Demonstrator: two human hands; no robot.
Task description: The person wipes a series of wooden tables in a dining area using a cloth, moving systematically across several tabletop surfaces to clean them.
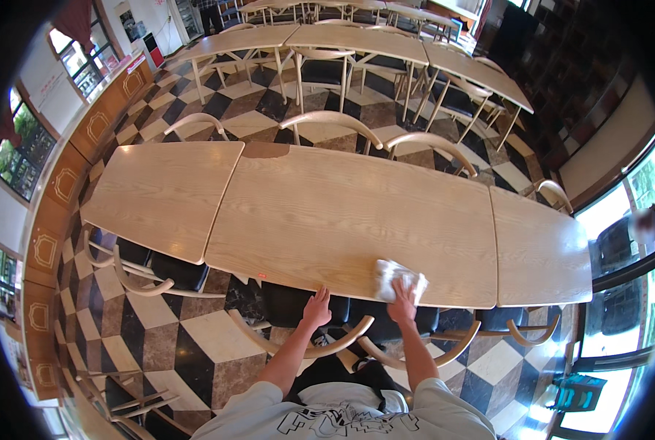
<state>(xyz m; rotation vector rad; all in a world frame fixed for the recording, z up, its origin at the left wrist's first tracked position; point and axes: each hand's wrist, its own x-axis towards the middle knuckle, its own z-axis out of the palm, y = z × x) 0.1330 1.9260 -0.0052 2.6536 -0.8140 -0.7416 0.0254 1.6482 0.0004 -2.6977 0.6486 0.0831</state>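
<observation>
My right hand (403,303) lies over a white cloth (394,278), pressing it against the wooden table (338,203) near the front edge. The cloth is crumpled and slightly blurred. To its left, my left hand (317,309) reaches the table's front edge with fingers stretched out and nothing held. Pale wood grain covers the tabletop, and a brown patch (265,150) marks its far edge. A small red sticker (262,275) is on the near edge, left of my left hand.
Curved-back wooden chairs (333,122) line the far side; others with black seats (180,270) are tucked in on my side. Adjoining tables stand left (162,192) and right (542,247). A teal crate (579,391) is at lower right. At the far back stands a person (209,16).
</observation>
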